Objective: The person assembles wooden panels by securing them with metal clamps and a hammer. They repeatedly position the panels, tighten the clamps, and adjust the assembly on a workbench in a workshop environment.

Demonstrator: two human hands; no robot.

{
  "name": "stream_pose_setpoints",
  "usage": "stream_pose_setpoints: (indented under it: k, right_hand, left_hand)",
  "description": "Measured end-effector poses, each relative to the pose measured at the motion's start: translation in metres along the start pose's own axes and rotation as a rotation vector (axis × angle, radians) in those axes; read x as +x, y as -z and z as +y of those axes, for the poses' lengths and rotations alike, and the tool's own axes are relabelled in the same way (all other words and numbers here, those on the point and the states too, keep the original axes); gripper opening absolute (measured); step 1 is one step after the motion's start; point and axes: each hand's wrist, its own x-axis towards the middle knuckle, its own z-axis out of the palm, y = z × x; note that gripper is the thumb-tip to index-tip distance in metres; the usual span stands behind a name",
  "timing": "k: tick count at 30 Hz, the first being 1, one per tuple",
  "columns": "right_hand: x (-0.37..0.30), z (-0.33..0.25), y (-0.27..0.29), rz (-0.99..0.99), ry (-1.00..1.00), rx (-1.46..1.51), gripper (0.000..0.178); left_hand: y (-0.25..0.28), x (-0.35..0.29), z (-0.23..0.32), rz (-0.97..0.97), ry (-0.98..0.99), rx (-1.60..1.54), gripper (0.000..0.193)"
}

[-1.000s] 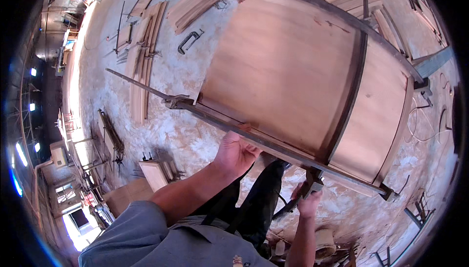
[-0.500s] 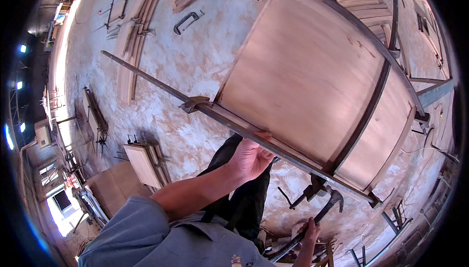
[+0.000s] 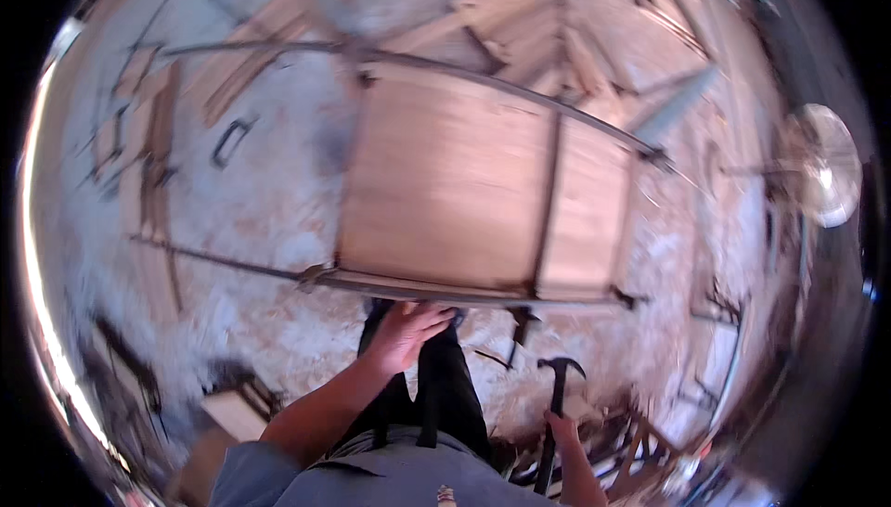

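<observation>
A wooden panel [image 3: 445, 182] sits ahead of me, clamped by long metal bar clamps. Along its near edge runs one bar clamp [image 3: 232, 264], and another bar clamp [image 3: 464, 72] crosses the far edge. A third dark bar [image 3: 551, 192] lies across the panel's right part. My left hand [image 3: 406, 335] is just below the near edge, fingers stretched out and close to the bar; blur hides whether they touch it. My right hand [image 3: 562, 431], lower right, is wrapped round the handle of a claw hammer [image 3: 558, 386]. The hammer's head points up, apart from the panel.
On the floor to the left lie a C-clamp [image 3: 230, 142] and long boards [image 3: 156, 192]. More wooden pieces [image 3: 506, 20] are stacked behind the panel. A round fan [image 3: 823, 166] stands at far right. Scrap wood [image 3: 640, 447] lies near my right arm.
My view has turned, and the panel appears smaller and more level. My left hand's fingers have come off their grip on the near edge. The hammer is now more upright, farther from the clamp.
</observation>
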Motion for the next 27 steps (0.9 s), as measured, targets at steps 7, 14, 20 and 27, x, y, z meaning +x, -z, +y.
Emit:
stream_pose_setpoints:
  k: [7,14,20,27]
  right_hand:
    - [-0.055,0.017,0.016,-0.021,-0.058,0.193,0.027]
    - [-0.017,0.073,0.02,-0.048,-0.123,0.294,0.026]
    - [0.037,0.011,0.081,0.062,-0.029,0.251,0.025]
    - [0.058,-0.184,0.238,0.369,0.649,0.208,0.026]
  left_hand:
    - [0.021,-0.057,0.012,0.019,0.214,0.523,0.039]
    - [-0.019,-0.093,0.036,0.027,0.113,0.817,0.038]
    - [-0.07,-0.085,0.042,0.106,-0.217,1.09,0.036]
    - [-0.144,-0.07,0.02,0.334,-0.405,1.024,0.033]
